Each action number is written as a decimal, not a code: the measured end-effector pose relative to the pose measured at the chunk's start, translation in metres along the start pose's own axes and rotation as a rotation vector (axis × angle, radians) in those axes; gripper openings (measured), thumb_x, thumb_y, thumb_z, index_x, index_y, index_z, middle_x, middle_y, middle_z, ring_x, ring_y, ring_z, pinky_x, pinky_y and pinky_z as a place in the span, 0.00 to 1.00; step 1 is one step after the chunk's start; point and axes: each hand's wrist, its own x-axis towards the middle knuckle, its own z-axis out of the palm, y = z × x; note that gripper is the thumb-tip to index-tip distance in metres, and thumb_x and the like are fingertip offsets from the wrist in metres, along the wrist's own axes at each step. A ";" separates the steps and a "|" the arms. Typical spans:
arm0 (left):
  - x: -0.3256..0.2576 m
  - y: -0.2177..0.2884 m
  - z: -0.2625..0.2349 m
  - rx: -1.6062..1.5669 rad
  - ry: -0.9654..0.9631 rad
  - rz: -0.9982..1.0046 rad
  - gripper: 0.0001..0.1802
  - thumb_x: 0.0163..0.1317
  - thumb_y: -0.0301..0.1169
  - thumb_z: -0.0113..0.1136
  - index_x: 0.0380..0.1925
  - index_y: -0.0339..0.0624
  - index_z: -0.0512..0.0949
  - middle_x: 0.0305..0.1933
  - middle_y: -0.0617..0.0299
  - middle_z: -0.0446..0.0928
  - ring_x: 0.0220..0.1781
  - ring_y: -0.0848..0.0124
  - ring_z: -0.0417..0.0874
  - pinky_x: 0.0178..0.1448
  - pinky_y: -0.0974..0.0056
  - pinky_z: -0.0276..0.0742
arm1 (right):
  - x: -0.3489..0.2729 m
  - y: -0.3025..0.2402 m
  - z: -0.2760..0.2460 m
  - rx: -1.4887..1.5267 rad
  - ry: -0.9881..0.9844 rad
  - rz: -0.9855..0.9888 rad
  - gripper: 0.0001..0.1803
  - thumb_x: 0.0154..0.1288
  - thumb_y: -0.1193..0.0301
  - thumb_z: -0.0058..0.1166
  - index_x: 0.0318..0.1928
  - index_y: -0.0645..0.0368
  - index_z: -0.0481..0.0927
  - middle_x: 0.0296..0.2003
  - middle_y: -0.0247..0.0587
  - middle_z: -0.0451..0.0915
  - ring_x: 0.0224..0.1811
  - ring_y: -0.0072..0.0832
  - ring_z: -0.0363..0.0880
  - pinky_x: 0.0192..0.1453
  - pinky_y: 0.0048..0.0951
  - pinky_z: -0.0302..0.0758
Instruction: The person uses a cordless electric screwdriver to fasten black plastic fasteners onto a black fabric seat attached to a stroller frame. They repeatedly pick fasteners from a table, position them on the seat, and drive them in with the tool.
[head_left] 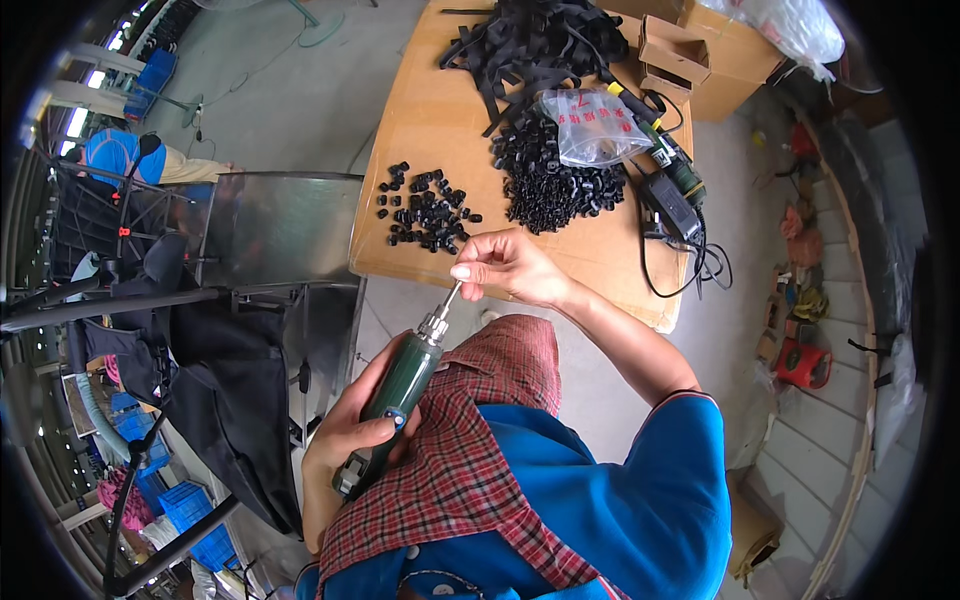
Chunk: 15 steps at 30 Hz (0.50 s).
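1. The left hand [345, 440] is wrapped tight round the green body of an electric screwdriver [400, 385], held over the lap, below the counter's [440, 110] near edge.
2. The right hand [510, 265] pinches the bit [452, 298] at the tool's chuck with thumb and fingertips closed; it appears to be seating or adjusting the bit.
3. Judging by this, the step is readying the tool; the next move calls for a firm, straight push and a steady left grip.
4. Small black plastic parts [428, 210] lie near the counter's near-left corner, a larger heap [550, 175] and a clear bag [592, 125] mid-counter.
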 end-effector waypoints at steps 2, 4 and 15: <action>-0.001 -0.003 0.000 -0.048 0.009 0.043 0.65 0.49 0.47 0.72 0.78 0.42 0.39 0.33 0.50 0.75 0.25 0.69 0.78 0.28 0.68 0.74 | 0.006 0.000 -0.003 0.081 -0.106 -0.049 0.14 0.71 0.63 0.60 0.39 0.63 0.83 0.33 0.37 0.86 0.35 0.24 0.84 0.44 0.26 0.81; -0.007 0.000 0.003 -0.097 0.043 0.102 0.65 0.49 0.47 0.72 0.78 0.41 0.39 0.32 0.51 0.75 0.23 0.69 0.77 0.27 0.68 0.73 | 0.028 0.001 -0.022 -0.133 0.037 -0.154 0.15 0.72 0.61 0.57 0.38 0.63 0.84 0.33 0.38 0.86 0.34 0.26 0.84 0.43 0.29 0.81; -0.061 0.007 0.010 -0.278 0.067 0.342 0.60 0.54 0.40 0.70 0.78 0.43 0.40 0.35 0.51 0.74 0.24 0.72 0.75 0.29 0.70 0.71 | 0.108 0.060 -0.176 -1.995 0.244 -0.202 0.18 0.50 0.70 0.61 0.44 0.57 0.86 0.51 0.50 0.81 0.65 0.43 0.72 0.71 0.38 0.68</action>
